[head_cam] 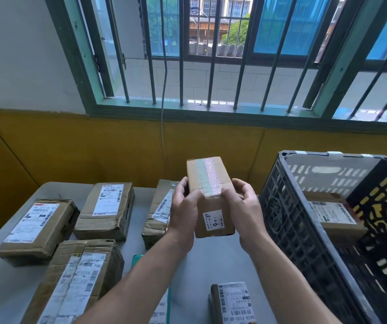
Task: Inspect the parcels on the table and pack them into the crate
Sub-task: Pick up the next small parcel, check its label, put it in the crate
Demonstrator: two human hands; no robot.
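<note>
I hold a small taped cardboard parcel (209, 183) with a "1-4-6" sticker up above the table. My left hand (184, 206) grips its left side and my right hand (244, 206) grips its right side. The dark plastic crate (300, 230) stands at the right, with one labelled parcel (333, 216) lying inside. Several more brown parcels lie on the grey table (202, 260): one at the far left (38, 228), one behind it (107, 209), one partly hidden behind my left hand (157, 211), a large one near left (78, 281) and one at the bottom edge (232, 302).
A teal-edged packet (162, 307) lies under my left forearm. A yellow wall and a barred window rise behind the table. A grey cable (163, 136) hangs down the wall.
</note>
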